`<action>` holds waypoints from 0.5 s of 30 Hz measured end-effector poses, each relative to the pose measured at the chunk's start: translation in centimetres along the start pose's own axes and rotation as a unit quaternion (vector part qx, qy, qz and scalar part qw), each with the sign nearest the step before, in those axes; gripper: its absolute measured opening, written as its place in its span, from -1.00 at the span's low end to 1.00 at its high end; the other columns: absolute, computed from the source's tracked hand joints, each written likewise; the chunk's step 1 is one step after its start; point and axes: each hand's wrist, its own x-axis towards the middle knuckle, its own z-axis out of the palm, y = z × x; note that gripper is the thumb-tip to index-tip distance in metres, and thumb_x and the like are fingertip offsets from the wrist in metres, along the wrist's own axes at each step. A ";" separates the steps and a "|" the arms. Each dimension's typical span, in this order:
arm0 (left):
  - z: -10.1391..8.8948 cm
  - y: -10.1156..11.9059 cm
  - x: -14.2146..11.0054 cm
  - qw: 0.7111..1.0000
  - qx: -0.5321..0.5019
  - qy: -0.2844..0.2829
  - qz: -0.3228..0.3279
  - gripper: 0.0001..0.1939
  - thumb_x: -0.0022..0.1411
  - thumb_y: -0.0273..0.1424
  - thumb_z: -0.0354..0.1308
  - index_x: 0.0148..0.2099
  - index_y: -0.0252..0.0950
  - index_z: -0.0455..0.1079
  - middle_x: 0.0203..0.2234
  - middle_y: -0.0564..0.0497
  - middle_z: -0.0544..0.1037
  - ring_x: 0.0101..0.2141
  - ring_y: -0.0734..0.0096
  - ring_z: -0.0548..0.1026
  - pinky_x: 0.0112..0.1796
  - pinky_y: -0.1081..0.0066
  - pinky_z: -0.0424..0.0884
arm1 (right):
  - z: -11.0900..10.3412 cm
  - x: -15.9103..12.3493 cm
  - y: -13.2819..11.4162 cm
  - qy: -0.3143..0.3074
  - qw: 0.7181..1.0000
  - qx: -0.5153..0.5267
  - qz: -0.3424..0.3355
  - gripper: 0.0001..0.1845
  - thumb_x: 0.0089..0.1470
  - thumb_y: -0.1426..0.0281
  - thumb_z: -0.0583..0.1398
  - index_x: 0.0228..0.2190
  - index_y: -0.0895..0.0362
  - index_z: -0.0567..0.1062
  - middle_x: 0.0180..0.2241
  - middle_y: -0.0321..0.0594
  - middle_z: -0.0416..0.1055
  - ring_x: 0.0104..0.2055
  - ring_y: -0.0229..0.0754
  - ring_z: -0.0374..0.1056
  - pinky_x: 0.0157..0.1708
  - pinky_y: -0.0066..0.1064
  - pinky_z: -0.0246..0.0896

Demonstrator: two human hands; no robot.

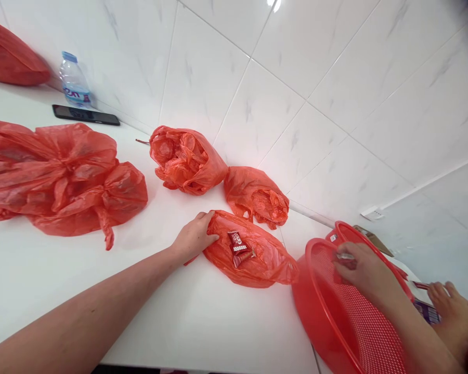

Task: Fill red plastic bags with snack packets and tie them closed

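My left hand (195, 236) pinches the near-left rim of an open red plastic bag (265, 262) lying on the white table. Inside it rest small wrapped snacks, among them a dark red packet (237, 242) with white print. Over the mouth of a red mesh basket (315, 306), my right hand (361, 267) is closed around a small shiny wrapped packet (345, 258), slightly blurred. Just behind the open bag sits another red plastic bag (257, 195), bunched at its mouth.
Filled red bags (187, 161) stand along the tiled wall, with a knotted bag pile (62, 176) at left. A phone (86, 115) and water bottle (75, 83) are further back. At far right, another person's hand (454, 309) is beside a second red basket (353, 232).
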 end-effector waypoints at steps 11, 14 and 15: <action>0.2 -0.1 0.1 1.000 0.005 0.000 0.000 -0.36 0.11 -0.28 0.12 0.24 -0.11 0.07 0.04 -0.03 0.35 -0.08 0.20 0.46 -0.08 0.34 0.35 | 4.3 0.1 -16.6 -0.146 0.938 0.021 -0.315 -0.72 0.00 0.44 0.05 -0.24 -0.06 0.40 -0.22 -0.32 0.34 -0.23 -0.21 0.34 -0.28 -0.43 0.24; 0.0 0.0 0.0 1.000 0.000 -0.003 0.000 -0.35 0.11 -0.29 0.12 0.25 -0.10 0.07 0.05 -0.04 0.35 -0.09 0.20 0.46 -0.09 0.34 0.36 | 5.0 0.6 -17.7 -0.182 0.929 0.057 -0.316 -0.65 -0.01 0.36 0.13 -0.12 -0.12 0.41 -0.15 -0.36 0.37 -0.14 -0.19 0.34 -0.21 -0.44 0.25; 0.0 0.0 0.0 1.000 -0.002 -0.004 0.000 -0.35 0.10 -0.29 0.12 0.25 -0.10 0.07 0.04 -0.05 0.35 -0.09 0.20 0.47 -0.10 0.34 0.36 | 4.9 0.7 -17.6 -0.183 0.932 0.070 -0.306 -0.61 -0.01 0.32 0.15 -0.08 -0.14 0.39 -0.11 -0.39 0.37 -0.09 -0.17 0.33 -0.17 -0.43 0.25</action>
